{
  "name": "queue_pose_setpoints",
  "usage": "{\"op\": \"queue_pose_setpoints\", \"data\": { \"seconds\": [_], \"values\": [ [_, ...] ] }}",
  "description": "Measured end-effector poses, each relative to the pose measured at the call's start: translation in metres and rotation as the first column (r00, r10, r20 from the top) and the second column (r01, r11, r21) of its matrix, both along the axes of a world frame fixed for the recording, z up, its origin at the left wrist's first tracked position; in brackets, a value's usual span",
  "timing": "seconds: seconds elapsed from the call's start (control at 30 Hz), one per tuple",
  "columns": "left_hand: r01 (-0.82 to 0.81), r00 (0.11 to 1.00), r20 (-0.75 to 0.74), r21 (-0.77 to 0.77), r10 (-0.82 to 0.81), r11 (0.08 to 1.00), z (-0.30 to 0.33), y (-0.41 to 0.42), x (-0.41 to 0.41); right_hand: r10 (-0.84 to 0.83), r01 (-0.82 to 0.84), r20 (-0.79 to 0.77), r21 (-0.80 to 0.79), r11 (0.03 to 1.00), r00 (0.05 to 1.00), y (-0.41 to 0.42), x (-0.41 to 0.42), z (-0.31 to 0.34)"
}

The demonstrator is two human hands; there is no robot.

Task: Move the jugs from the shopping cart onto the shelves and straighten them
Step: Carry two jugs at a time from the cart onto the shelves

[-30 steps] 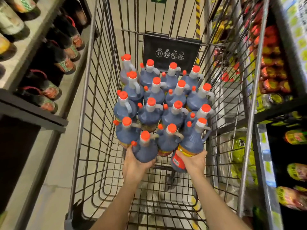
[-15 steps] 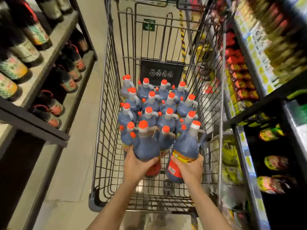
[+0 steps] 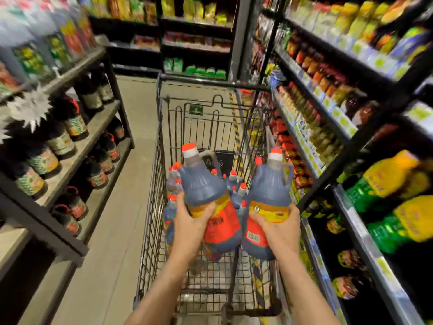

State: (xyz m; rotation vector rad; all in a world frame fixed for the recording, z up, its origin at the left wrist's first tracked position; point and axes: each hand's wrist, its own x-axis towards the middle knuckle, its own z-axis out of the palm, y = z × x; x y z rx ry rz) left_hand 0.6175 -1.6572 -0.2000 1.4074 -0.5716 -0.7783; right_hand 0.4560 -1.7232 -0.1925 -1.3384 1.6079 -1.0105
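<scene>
Since half a second ago I see both jugs come up out of the shopping cart: they were still low among the others, and now they ride above the rest, while the view has swung up to take in the aisle. My left hand is curled round the belly of the left jug, fingers wrapped over its yellow band, thumb side toward me. That jug leans, its orange cap tipped away and to the left. My right hand is closed round the lower body of the right jug, fingers across the yellow band and red label, and this one stands nearer upright, handle to the right. The two jugs are just beside each other; I cannot tell whether they touch. Beyond and below both hands, the cart holds the remaining jugs, orange caps clustered at its far end, partly hidden behind the two I hold. The near end of the basket, under my forearms, shows bare wire. To the left of my left hand run the shelves, carrying dark bottles with green and orange labels. To the right of my right hand, blurred racks hold yellow and green packs.
</scene>
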Motion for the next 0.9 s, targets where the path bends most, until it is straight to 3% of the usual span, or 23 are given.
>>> {"op": "queue_pose_setpoints", "data": {
  "seconds": [0.17,0.3,0.4,0.57,0.9],
  "values": [
    [0.011,0.998,-0.058,-0.164,-0.020,0.986,0.056,-0.012,-0.006,-0.035,0.050,0.125,-0.118,0.992,0.991,-0.007,-0.014,0.066],
    [0.026,0.966,-0.245,-0.242,-0.087,0.970,0.089,-0.018,-0.020,-0.011,0.060,0.242,-0.193,0.979,0.970,-0.002,-0.026,0.111],
    [0.031,0.927,-0.354,-0.250,-0.121,0.968,0.106,-0.020,-0.027,-0.011,0.074,0.272,-0.224,0.972,0.962,0.007,-0.036,0.134],
    [0.175,0.856,-0.436,-0.262,-0.278,0.949,0.126,-0.013,-0.041,-0.099,0.175,0.282,-0.260,0.950,0.954,0.033,-0.054,0.154],
    [0.436,0.848,-0.136,-0.367,-0.511,0.822,0.162,0.067,-0.085,-0.331,0.409,0.285,-0.283,0.868,0.900,0.151,-0.093,0.170]
  ]
}}
